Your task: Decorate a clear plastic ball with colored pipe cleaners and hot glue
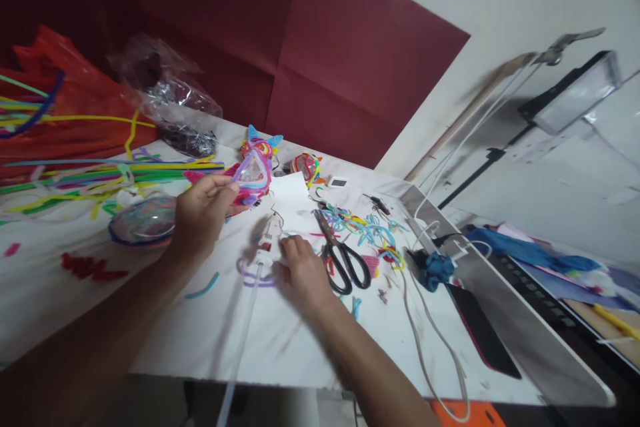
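My left hand (206, 210) pinches a triangular frame of lilac pipe cleaner (253, 170) between thumb and fingers. Right behind that frame is a pink pipe-cleaner piece (263, 190), partly covered. My right hand (305, 273) is curled at the side of a white hot glue gun (270, 235), closed around its handle, which the fingers mostly hide. A long translucent glue stick (245, 340) runs from the gun's back toward me. Purple pipe-cleaner loops (257, 278) lie under the gun's rear. Black-handled scissors (343, 257) rest to the right of my right hand.
Pipe cleaners (170, 173) and a red bag (90, 107) fill the left, near a clear oval shell (143, 220). Decorated figures (257, 143) stand behind. Scraps (367, 227), cables (425, 320) and a black phone (483, 327) lie right. White paper (290, 193) lies in the middle.
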### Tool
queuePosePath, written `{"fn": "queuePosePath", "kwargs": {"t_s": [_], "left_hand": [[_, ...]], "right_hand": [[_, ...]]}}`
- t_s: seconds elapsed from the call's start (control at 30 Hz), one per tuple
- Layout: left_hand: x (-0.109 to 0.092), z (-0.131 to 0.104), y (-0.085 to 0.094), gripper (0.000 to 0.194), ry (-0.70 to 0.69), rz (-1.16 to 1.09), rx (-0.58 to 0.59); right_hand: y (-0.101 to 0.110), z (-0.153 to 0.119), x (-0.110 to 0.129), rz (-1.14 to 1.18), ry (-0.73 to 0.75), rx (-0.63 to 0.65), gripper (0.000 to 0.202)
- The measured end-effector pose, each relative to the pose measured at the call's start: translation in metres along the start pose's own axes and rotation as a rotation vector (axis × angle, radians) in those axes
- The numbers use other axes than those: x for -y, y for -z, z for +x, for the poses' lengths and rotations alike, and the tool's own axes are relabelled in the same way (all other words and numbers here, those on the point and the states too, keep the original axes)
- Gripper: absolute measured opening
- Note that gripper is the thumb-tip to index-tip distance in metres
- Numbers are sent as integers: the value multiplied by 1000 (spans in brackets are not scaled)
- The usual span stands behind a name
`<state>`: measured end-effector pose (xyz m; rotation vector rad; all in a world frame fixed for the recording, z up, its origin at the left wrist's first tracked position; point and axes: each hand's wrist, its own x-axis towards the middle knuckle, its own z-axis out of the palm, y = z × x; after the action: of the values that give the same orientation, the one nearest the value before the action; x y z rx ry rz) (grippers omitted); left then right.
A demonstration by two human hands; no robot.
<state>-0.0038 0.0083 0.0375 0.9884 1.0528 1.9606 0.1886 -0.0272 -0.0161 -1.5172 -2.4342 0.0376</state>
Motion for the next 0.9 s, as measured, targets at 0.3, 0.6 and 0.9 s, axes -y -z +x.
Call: {"fn": "queuePosePath", "kwargs": {"t_s": [0.3,0.6,0.9], "left_hand": [[4,0,-1,20,-44,16,9],[5,-1,-4,8,-40,-12,10],[8,-2,-4,11,-29,4,58]], "right_hand": [[-23,26,36,-121,53,42,37],[11,14,-10,197,52,-107,26],[21,-32,-13,291,153,-72,20]]}}
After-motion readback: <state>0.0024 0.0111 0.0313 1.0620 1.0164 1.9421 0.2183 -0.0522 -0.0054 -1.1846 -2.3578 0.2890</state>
